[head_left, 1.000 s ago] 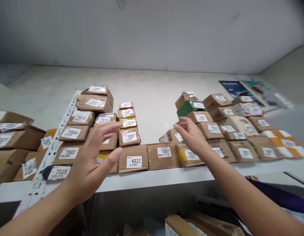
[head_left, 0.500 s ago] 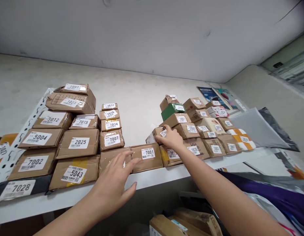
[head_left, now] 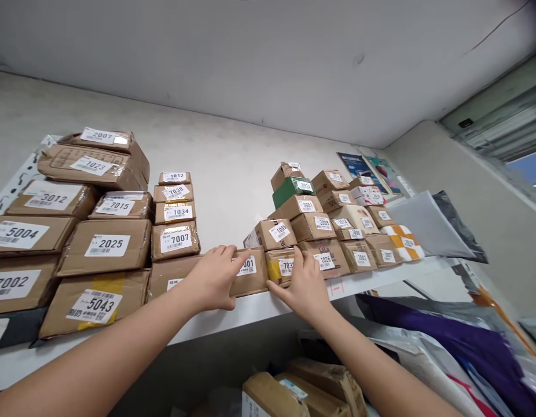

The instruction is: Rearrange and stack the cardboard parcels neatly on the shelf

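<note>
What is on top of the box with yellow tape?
Box 1005 rests on the yellow-taped box. The right hand covers part of that box's label, so its full number is hidden.

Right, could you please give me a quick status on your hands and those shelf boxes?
Left hand on box ending 001. Right hand on the yellow-taped box. Box 1005 sits atop them.

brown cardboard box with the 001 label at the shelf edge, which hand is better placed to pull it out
Left. The left hand lies on the brown cardboard box labelled 001, fingers over its top edge; the right hand rests on the neighbouring yellow-taped cardboard box.
</note>
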